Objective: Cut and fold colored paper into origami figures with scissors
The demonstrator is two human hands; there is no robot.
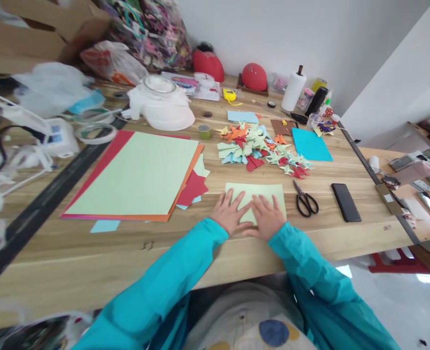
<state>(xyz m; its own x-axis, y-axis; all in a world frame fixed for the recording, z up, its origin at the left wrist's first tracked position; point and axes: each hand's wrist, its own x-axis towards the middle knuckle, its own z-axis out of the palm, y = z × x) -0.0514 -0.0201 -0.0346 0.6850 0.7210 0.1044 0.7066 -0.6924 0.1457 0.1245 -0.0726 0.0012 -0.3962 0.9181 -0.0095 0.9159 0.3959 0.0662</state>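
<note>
1. Sheet: pale green sheet (255, 188) lay flat on the counter (193, 260), just right of and below frame centre, its long side running across. Couldn't tell if it was single-layer or folded; hands hid its lower edge.
2. Grip: wide on both sides. Left hand (230, 212) and right hand (266, 216) were palm-down, fingers spread over the sheet, nothing pinched.
3. Step in hand: looked like flattening or steadying the sheet.
4. Next move, my read: called for even pressure and no skew; any lift needed fingertips under an edge first.
5. Nearby: scissors (305, 200) just right of the sheet, handles toward the bottom of the frame; black phone (346, 202) farther right. Folded paper figures (251, 141) were heaped above it, turquoise sheet (313, 146) at their right.
6. Stack of large coloured sheets (134, 175) sat centre-left, well clear of both sleeves.
</note>
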